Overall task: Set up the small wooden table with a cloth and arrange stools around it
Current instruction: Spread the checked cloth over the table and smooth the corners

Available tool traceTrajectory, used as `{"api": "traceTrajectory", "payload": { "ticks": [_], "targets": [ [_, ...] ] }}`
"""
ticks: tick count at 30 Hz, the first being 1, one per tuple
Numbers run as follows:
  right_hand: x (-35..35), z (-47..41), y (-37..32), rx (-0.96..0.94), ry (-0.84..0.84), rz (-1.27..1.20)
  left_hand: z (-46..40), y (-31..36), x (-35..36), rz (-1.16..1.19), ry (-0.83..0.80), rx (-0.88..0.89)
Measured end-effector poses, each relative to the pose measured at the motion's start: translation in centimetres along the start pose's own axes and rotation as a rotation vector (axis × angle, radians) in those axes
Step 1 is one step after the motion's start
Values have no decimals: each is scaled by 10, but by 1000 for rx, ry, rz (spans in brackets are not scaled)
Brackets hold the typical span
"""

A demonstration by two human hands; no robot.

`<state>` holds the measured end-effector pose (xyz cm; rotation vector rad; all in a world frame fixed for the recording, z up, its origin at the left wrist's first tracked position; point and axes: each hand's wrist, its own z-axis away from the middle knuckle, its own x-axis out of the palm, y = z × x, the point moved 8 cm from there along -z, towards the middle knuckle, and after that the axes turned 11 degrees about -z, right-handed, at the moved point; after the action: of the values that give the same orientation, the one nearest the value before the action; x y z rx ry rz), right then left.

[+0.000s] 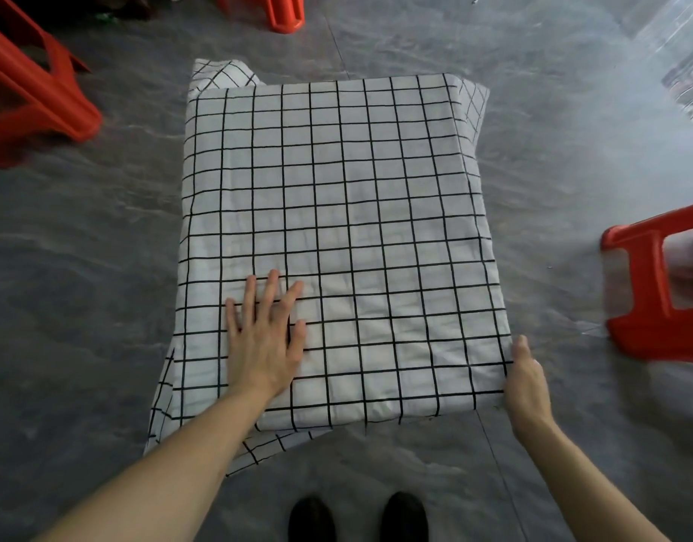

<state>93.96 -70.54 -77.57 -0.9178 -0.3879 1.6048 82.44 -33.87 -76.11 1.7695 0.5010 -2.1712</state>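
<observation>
No brand, label or writing can be read on anything here; the cloth (337,228) carries only a pattern of thin black lines making squares on white. The cloth covers the whole top of the small table, which itself is hidden under it; the fabric hangs down over the edges, with loose corners showing at the far left, the far right and the near left. The left hand (264,338) lies flat on the cloth near the front left part of the top, palm down, fingers straight and spread a little, pointing away from the person; it presses on the fabric and grips nothing. The right hand (527,379) is at the front right corner of the table, its side turned up, thumb on top along the edge; the fingers go under or behind the cloth edge, so I cannot tell whether they pinch the fabric or only touch it. Both forearms are bare and reach forward from the bottom of the view. Three red plastic stools stand on the grey floor (82,248), all apart from the table: one stool at far left (36,99); one stool at the top (278,11), mostly cut off; one stool at right (650,291), slightly blurred. Two dark shoes (356,516) show at the bottom, just before the table.
</observation>
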Motion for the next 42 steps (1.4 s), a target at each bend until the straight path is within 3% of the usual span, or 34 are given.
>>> {"api": "traceTrajectory", "payload": {
  "ticks": [5,7,9,11,14,16,19,22,24,26,28,30,32,36,39,42],
  "targets": [
    [-13,-29,48,370,-12,-303,0,-1,0,-13,1,-1],
    [-30,-33,64,379,44,-222,0,0,0,-12,5,0],
    [-47,-23,64,298,78,32,-1,0,0,0,6,1],
    [-61,-4,44,64,146,321,-1,1,0,7,3,4],
    [-42,54,-17,-494,152,450,0,1,-1,-3,-17,21],
    [3,101,-48,-750,-28,494,1,1,-2,1,-46,32],
    [95,152,-62,-913,-368,621,-3,2,-1,99,-159,86],
    [188,190,-56,-1034,-610,880,-5,-10,-21,457,-144,121],
    [231,202,-48,-1004,-691,979,3,-40,-44,664,87,-13],
    [257,206,-39,-973,-706,1071,26,-88,-45,723,303,-342],
    [268,199,-29,-900,-697,1143,54,-136,-17,810,319,-680],
    [270,195,-24,-859,-695,1181,73,-174,29,980,136,-881],
    [274,195,-25,-864,-690,1226,83,-192,62,1149,-90,-910],
    [282,201,-36,-908,-650,1282,72,-179,61,1150,-358,-684],
    [285,203,-38,-903,-654,1326,67,-194,35,960,-228,-593],
    [286,204,-41,-903,-659,1358,74,-238,22,860,-23,-646]
  ]
}}
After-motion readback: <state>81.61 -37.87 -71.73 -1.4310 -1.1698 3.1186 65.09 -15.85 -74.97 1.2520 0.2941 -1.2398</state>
